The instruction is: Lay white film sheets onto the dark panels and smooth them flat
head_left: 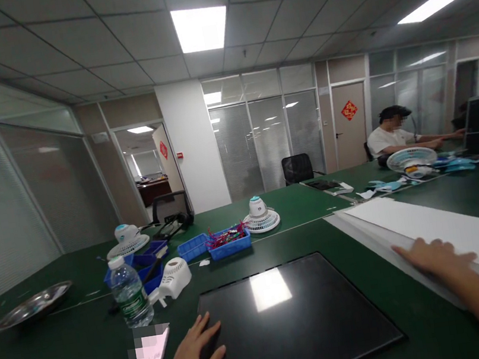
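Note:
A flat black panel [296, 321], looking like an LCD screen, lies on the green table in front of me and reflects a ceiling light. My left hand [192, 357] rests at its left edge, fingers spread and touching the dark surface. To the right lies a stack of large sheets: a white sheet [444, 221] on top of a translucent sheet [365, 238]. Over these sheets is my right hand [436, 261], palm down, its thumb and fingers apart. It appears to touch them without gripping.
Left of the panel stand a water bottle [131, 295], a white plastic housing [175, 278] and a metal tray [36, 306]. Behind are blue bins [231, 250] with wires and a fan part [260, 215]. A co-worker [395, 135] sits at far right beside a fan grille [412, 160].

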`<state>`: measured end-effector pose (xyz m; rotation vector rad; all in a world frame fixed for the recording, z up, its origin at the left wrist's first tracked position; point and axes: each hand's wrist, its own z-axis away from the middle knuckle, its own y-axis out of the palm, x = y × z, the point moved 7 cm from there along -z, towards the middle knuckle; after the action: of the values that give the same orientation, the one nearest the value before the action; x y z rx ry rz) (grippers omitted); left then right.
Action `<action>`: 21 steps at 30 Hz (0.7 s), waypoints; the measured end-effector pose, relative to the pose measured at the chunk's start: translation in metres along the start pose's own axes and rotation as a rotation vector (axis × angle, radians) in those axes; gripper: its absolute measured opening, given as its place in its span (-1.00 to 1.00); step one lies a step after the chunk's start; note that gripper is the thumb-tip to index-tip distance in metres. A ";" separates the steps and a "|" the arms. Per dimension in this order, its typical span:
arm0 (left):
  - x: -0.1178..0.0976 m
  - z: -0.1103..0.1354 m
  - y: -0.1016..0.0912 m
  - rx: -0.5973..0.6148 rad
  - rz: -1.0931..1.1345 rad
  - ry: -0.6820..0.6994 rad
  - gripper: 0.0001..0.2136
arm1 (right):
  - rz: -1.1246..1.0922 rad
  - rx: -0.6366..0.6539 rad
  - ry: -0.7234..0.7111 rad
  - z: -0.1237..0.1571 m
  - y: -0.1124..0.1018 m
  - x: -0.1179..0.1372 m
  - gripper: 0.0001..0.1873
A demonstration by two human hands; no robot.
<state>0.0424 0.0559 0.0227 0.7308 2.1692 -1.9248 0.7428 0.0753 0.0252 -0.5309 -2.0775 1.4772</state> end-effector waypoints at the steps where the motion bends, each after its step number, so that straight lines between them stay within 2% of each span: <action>1: -0.001 -0.001 0.001 0.006 -0.007 -0.001 -0.50 | 0.036 0.044 0.020 -0.004 0.011 -0.009 -0.28; 3: -0.002 -0.003 0.002 0.012 -0.021 -0.004 -0.50 | 0.101 0.085 -0.014 -0.009 0.024 -0.012 -0.38; 6: -0.003 -0.004 0.005 0.018 -0.037 -0.023 -0.48 | 0.145 0.068 -0.122 -0.007 0.026 0.007 -0.56; 9: -0.002 -0.003 0.007 0.018 -0.036 -0.046 -0.46 | 0.179 0.055 -0.216 0.008 0.018 0.036 -0.64; 13: -0.001 -0.003 0.005 -0.034 0.032 -0.043 -0.48 | 0.181 0.011 -0.337 0.035 -0.005 0.078 -0.68; 17: 0.001 -0.007 0.004 -0.079 0.076 -0.055 -0.50 | 0.134 -0.039 -0.526 0.078 -0.030 0.134 -0.71; 21: -0.002 -0.017 0.009 -0.067 0.114 -0.050 -0.47 | 0.061 -0.014 -0.789 0.150 -0.036 0.199 -0.75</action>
<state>0.0515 0.0726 0.0182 0.7683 2.1029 -1.7864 0.4932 0.0705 0.0588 0.0140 -2.6601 1.9148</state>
